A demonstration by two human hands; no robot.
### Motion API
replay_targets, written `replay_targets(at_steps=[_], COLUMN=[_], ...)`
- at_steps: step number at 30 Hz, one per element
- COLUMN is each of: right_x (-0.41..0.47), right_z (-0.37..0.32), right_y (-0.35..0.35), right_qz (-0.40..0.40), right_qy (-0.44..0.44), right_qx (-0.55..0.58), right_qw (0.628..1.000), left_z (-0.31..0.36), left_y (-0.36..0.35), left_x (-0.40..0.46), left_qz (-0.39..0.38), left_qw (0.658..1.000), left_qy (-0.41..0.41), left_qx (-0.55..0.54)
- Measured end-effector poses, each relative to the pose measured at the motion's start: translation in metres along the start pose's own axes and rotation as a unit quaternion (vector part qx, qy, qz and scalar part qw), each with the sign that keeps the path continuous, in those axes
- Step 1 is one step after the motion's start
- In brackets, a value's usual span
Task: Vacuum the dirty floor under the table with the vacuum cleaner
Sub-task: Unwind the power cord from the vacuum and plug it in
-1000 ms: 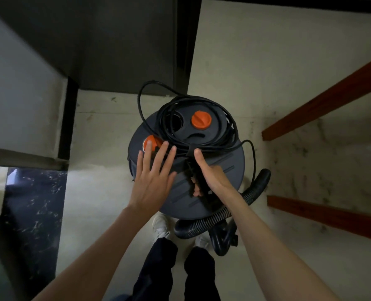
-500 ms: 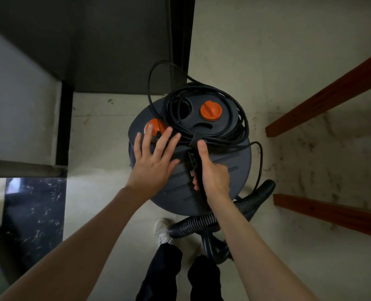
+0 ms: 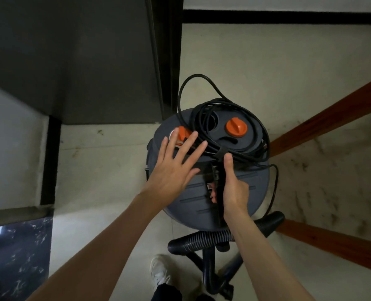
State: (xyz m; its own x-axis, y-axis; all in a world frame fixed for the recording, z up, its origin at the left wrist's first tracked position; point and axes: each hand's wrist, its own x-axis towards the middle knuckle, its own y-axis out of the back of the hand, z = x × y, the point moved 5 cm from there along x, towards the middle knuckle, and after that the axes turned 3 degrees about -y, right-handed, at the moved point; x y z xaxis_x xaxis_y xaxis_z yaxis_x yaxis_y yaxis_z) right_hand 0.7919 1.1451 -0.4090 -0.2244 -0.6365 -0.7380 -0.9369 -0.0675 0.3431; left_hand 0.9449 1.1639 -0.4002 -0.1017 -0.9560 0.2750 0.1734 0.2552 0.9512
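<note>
A round grey vacuum cleaner point(image 3: 249, 192) stands on the pale floor in front of me, seen from above. A black power cord point(image 3: 221, 109) lies coiled on its lid around an orange knob point(image 3: 236, 127). My left hand point(image 3: 173, 168) is flat with spread fingers over the lid's left side, its fingertips over an orange button point(image 3: 183, 134). My right hand point(image 3: 232, 187) grips the black carry handle point(image 3: 215, 181) in the lid's middle, thumb stretched forward along it. A ribbed black hose point(image 3: 201, 240) curls on the floor below the canister.
A dark door frame point(image 3: 167, 61) and grey wall rise at the back left. Reddish wooden rails point(image 3: 332, 114) run along the marble wall at right. A dark marble slab point(image 3: 17, 253) lies at the lower left. My white shoe point(image 3: 160, 272) stands near the hose.
The view has shifted, so the vacuum cleaner sits further right and higher. My left hand has spread its fingers wider over the lid. My right hand keeps its hold on the handle.
</note>
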Motion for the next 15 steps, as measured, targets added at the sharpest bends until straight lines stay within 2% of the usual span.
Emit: replay_targets(at_steps=[4,9,15], right_x=[0.014,0.032,0.068], right_z=[-0.007,-0.027,-0.077], right_y=[0.007,0.011,0.009], right_qz=[0.008,-0.015,-0.057], right_qy=[-0.017,-0.039,-0.044], right_qx=[0.002,0.059,0.060], right_qw=[1.000,0.997,0.996], left_z=[0.004,0.002,-0.010], left_y=[-0.013,-0.025,-0.039], left_x=[0.027,0.063,0.122], left_qz=[0.006,-0.006,-0.007], left_qw=[0.999,0.999,0.998], left_qy=[0.047,0.017,0.044], left_qx=[-0.021,-0.036,-0.050])
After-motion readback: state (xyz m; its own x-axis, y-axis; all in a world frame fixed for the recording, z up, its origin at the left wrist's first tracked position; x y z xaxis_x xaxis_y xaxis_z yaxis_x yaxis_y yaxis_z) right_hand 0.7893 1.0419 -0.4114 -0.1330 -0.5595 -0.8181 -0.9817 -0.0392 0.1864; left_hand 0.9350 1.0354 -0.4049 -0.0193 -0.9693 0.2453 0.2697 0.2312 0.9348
